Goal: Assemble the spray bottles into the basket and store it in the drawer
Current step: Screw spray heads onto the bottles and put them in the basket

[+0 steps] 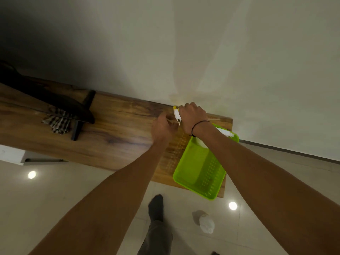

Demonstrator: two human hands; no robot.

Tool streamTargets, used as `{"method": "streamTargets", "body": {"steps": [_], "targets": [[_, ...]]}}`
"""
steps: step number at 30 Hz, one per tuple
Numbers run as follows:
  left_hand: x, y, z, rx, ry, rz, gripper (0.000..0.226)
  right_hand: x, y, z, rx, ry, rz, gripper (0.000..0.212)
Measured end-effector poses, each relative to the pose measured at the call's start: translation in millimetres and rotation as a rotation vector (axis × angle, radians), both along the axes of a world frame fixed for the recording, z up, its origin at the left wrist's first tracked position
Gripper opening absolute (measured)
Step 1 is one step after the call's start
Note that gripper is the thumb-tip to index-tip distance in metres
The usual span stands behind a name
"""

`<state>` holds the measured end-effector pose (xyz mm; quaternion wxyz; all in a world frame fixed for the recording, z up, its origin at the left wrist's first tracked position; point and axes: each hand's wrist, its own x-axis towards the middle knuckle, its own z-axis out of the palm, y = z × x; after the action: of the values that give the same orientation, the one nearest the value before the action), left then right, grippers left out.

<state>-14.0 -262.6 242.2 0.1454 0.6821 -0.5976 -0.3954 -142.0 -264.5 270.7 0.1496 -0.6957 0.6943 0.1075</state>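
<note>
While your right hand (193, 117) closes around a white spray-trigger head (177, 115) with a yellow nozzle tip, your left hand (162, 127) sits just beside it with the fingers loosely curled toward the thin dip tube (170, 120) that hangs from the head; whether those fingers actually pinch the tube you cannot tell from here. Holding the head up by its neck, I'd judge, keeps the tube free to be steered into a bottle. Take the lime-green basket (200, 170) as your landmark: it is translucent plastic, rectangular with rounded corners and rows of small slots in its wall, and it rests at the end of the wood-grain cabinet top (114, 133), one corner overhanging the front edge. Both hands work just beyond its far end. Inside that far end lies something white, apparently a spray bottle (225, 133) on its side, mostly hidden by your wrist, which wears a thin black band (199, 124). Below the basket, on the glossy pale floor tiles, a cloudy white bottle without a top (206, 222) lies on its side, well apart from the hands; it likely wants this head. Far along the top from the basket, a striped cloth (58, 123) lies under a dark stand (81, 115). No drawer is visible.
</note>
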Motion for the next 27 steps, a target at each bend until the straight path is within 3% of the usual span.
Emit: {"method": "streamTargets", "body": {"steps": [7,12,18,23,27], "targets": [[25.4,-10.3,-23.6,0.032,-0.054,-0.008,0.023,27.1,-17.4,-48.5,0.177,0.088,-0.117,0.068],[38.7,-14.4,-37.8,0.040,-0.036,0.011,0.018,33.6,-22.9,-76.5,0.161,0.077,-0.171,0.090],[52.1,-14.7,-39.8,0.043,-0.005,0.043,0.013,37.7,-22.6,-81.6,0.012,0.064,-0.090,0.083],[68.3,-11.7,-27.5,0.021,-0.013,0.085,0.015,57.7,-28.3,-55.8,-0.187,-0.366,-0.156,0.065],[78.9,-1.5,-7.9,0.020,-0.001,0.110,0.024,74.0,-34.5,-23.5,-0.265,-0.829,-0.401,0.076]]}}
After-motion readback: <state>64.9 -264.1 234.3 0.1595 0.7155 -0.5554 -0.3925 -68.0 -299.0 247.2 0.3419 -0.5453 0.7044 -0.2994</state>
